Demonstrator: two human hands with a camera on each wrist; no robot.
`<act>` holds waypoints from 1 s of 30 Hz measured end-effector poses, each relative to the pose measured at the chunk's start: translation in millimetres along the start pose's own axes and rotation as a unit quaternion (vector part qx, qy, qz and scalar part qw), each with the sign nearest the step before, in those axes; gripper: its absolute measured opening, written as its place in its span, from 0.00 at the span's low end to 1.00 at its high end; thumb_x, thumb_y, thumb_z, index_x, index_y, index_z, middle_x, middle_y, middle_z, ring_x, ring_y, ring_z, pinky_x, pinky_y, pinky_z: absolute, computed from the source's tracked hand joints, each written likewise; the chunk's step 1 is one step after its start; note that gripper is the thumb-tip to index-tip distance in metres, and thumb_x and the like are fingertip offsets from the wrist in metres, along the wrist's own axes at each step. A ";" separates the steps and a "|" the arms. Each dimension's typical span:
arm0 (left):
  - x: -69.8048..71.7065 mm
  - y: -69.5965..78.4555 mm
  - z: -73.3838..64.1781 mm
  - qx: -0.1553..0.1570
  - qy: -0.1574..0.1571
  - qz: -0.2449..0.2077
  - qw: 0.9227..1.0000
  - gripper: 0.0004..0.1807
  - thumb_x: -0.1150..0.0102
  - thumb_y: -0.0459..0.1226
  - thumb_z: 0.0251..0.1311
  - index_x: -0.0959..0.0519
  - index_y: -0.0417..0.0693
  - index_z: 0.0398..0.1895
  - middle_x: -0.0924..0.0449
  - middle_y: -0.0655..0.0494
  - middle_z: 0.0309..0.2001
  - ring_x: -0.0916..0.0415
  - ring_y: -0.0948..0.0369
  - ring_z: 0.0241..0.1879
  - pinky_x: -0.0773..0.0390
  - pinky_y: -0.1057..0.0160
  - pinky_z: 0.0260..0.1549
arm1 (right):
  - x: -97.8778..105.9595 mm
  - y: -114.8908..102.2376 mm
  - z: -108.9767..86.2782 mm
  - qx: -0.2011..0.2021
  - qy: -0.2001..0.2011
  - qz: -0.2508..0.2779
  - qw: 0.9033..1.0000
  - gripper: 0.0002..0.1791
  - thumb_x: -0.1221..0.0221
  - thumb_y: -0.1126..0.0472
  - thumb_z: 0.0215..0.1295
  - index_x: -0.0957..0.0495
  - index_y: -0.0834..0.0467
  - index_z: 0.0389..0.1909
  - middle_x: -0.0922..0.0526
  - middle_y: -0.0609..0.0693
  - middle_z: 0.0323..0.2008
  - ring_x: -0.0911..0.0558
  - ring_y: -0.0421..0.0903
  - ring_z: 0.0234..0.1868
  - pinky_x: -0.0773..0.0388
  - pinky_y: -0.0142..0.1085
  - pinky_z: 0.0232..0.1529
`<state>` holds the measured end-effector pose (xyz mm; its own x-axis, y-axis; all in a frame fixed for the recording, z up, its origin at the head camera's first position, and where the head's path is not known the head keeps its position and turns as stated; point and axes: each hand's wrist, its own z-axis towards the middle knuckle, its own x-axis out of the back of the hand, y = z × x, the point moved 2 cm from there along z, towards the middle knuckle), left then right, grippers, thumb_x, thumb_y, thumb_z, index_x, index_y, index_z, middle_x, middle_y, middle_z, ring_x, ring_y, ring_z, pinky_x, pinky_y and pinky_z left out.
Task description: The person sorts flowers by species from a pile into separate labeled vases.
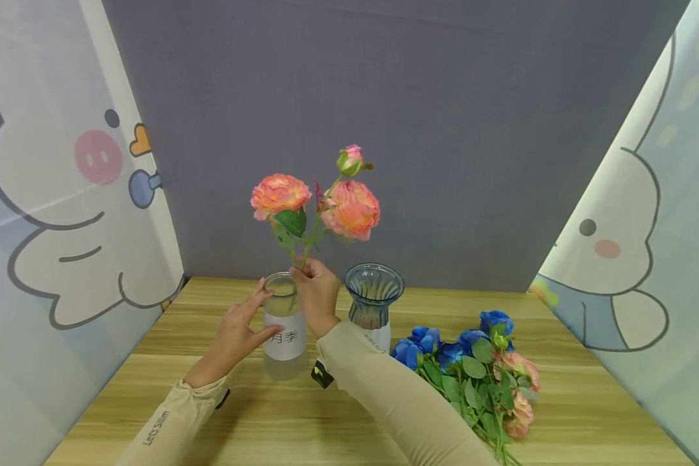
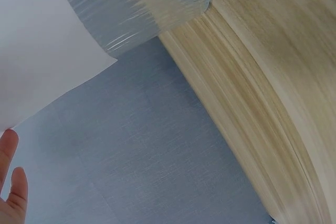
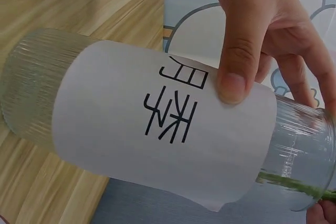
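Observation:
My right hand (image 1: 319, 291) pinches the green stem of a pink-orange artificial flower spray (image 1: 352, 210), upright with two full blooms and a bud. The stem's lower end reaches into the mouth of a clear glass vase (image 1: 284, 370) with a white label bearing black characters. My left hand (image 1: 239, 330) holds that vase from its left side. In the right wrist view its thumb lies on the label (image 3: 121, 108) and its other fingers pass behind, near the rim. Part of the stem (image 3: 286, 183) shows through the glass there. Left fingertips (image 2: 7, 148) touch the label's edge in the left wrist view.
A bluish ribbed vase (image 1: 374, 285) stands just right of the clear one, partly behind my right forearm. Blue flowers (image 1: 425, 340) and pink flowers (image 1: 520, 369) lie with green leaves on the wooden table (image 1: 582, 401) at right. A grey backdrop (image 1: 443, 162) rises behind.

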<state>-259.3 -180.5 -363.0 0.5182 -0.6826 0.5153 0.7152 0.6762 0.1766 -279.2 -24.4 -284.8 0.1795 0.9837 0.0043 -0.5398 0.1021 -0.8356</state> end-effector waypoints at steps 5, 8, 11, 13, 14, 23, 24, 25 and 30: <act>0.1 0.1 -0.6 -0.004 0.003 0.008 1.000 0.39 0.52 0.63 0.56 0.28 0.38 0.56 0.32 0.31 0.60 0.21 0.41 0.42 0.27 0.48 0.30 | 0.2 0.9 -1.4 0.003 0.001 -0.026 1.000 0.07 0.35 0.69 0.55 0.15 0.65 0.36 0.17 0.51 0.23 0.27 0.34 0.22 0.30 0.27 0.23; 0.4 0.2 -0.6 -0.005 0.001 0.008 1.000 0.38 0.46 0.60 0.55 0.28 0.38 0.57 0.32 0.31 0.61 0.21 0.41 0.42 0.27 0.48 0.31 | 0.5 0.8 -2.1 0.000 0.000 -0.032 0.999 0.07 0.35 0.69 0.55 0.15 0.65 0.36 0.17 0.51 0.23 0.27 0.33 0.22 0.30 0.27 0.23; 1.0 0.5 0.2 -0.006 -0.001 0.003 1.000 0.37 0.39 0.56 0.53 0.28 0.37 0.57 0.32 0.31 0.60 0.21 0.41 0.44 0.27 0.47 0.31 | 0.4 1.6 -2.9 -0.006 -0.008 -0.043 0.999 0.08 0.35 0.67 0.57 0.15 0.65 0.38 0.16 0.52 0.24 0.27 0.34 0.21 0.31 0.26 0.23; 1.4 0.7 1.0 -0.008 -0.001 0.000 1.000 0.37 0.38 0.56 0.53 0.28 0.37 0.57 0.32 0.31 0.60 0.23 0.40 0.47 0.27 0.47 0.31 | 0.4 2.3 -3.9 -0.008 -0.018 -0.057 0.998 0.10 0.36 0.64 0.60 0.16 0.65 0.40 0.15 0.53 0.27 0.27 0.35 0.21 0.31 0.26 0.23; 1.6 0.8 1.3 -0.008 0.000 0.000 1.000 0.37 0.39 0.56 0.54 0.28 0.37 0.56 0.32 0.31 0.60 0.23 0.40 0.48 0.27 0.48 0.30 | 0.6 2.5 -4.4 -0.007 -0.023 -0.066 0.998 0.11 0.37 0.63 0.61 0.16 0.65 0.42 0.14 0.54 0.29 0.26 0.36 0.21 0.32 0.26 0.23; 2.3 1.7 1.8 -0.015 0.009 -0.005 1.000 0.39 0.52 0.61 0.58 0.27 0.35 0.56 0.31 0.31 0.59 0.25 0.39 0.49 0.27 0.46 0.29 | 3.0 2.9 -7.8 0.049 -0.054 -0.123 0.990 0.15 0.44 0.62 0.69 0.19 0.66 0.50 0.14 0.57 0.40 0.22 0.49 0.20 0.31 0.28 0.21; 2.3 1.7 2.0 -0.016 0.009 -0.006 1.000 0.39 0.52 0.61 0.58 0.27 0.35 0.56 0.31 0.30 0.59 0.25 0.38 0.49 0.26 0.44 0.30 | 2.9 2.6 -7.5 0.049 -0.055 -0.124 0.990 0.15 0.44 0.61 0.69 0.19 0.66 0.50 0.14 0.57 0.40 0.21 0.47 0.21 0.31 0.27 0.22; 2.4 1.8 2.2 -0.018 0.009 -0.007 1.000 0.39 0.51 0.61 0.58 0.27 0.35 0.56 0.32 0.30 0.59 0.25 0.37 0.48 0.26 0.42 0.31 | 2.7 2.4 -7.3 0.041 -0.055 -0.119 0.990 0.15 0.43 0.61 0.68 0.19 0.66 0.50 0.14 0.57 0.40 0.20 0.45 0.23 0.30 0.27 0.22; 3.5 2.9 2.1 -0.014 0.001 -0.006 1.000 0.37 0.39 0.56 0.54 0.27 0.34 0.56 0.33 0.30 0.60 0.25 0.37 0.48 0.25 0.40 0.34 | 1.6 1.6 -6.0 -0.015 -0.034 -0.077 0.996 0.16 0.36 0.62 0.62 0.18 0.65 0.49 0.14 0.56 0.38 0.16 0.43 0.34 0.22 0.29 0.32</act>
<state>-256.5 -180.3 -358.9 0.5097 -0.6915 0.5118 0.7346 0.6595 0.1595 -274.8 -23.5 -289.5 0.2017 0.9647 0.1696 -0.4855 0.2488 -0.8381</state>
